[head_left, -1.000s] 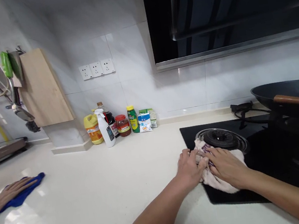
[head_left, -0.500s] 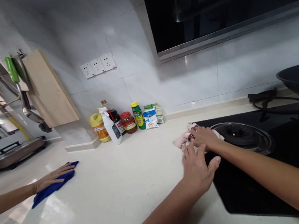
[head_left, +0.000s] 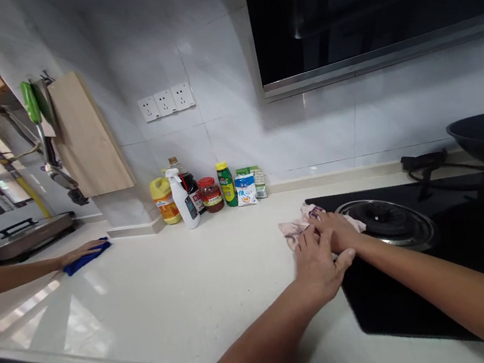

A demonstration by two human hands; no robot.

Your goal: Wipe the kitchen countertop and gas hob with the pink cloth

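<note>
My right hand [head_left: 337,232] presses down on a crumpled white cloth [head_left: 294,231] with dark purple marks and holds it bunched under the fingers. The cloth lies across the left edge of the black glass cooktop [head_left: 377,307], beside the round burner [head_left: 385,221]. My left hand [head_left: 319,262] is open, thumb apart, its fingertips at the cloth and close against my right hand. Part of the cloth is hidden beneath both hands.
Another person's hand [head_left: 81,252] rests on a blue cloth [head_left: 88,260] on the white counter [head_left: 173,299] at left. A spray bottle [head_left: 185,201], sauce jar [head_left: 211,196], yellow-capped bottle [head_left: 226,186] and packets stand by the wall. A wok [head_left: 483,138] sits at right.
The other person's hand has slid the blue cloth farther back and left. My hands have barely moved on the white cloth. The view has shifted slightly.
</note>
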